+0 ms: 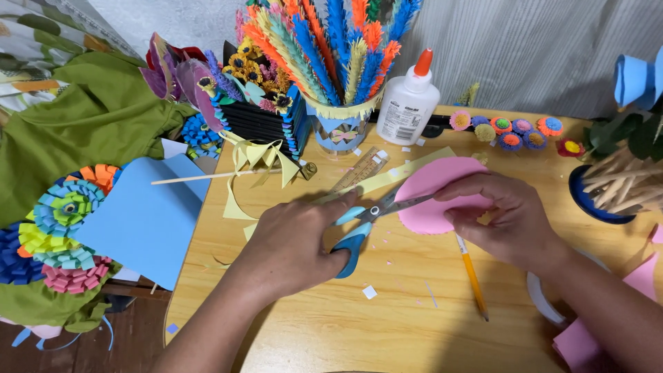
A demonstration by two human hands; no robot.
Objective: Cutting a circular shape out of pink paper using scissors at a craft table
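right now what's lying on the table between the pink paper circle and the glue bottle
In the head view, a wooden ruler and a pale yellow paper strip lie slantwise between the glue bottle and the pink paper circle, with small paper scraps on the table.

Single head-worn camera looking steeply down and forward, sitting close above the wooden table [387, 331], both forearms entering from the bottom edge, the far curtain filling the top, no second view sharing the scene

glue bottle [407, 105] behind paper disc [431, 190], pencil [472, 275] before it, on table [387, 324]
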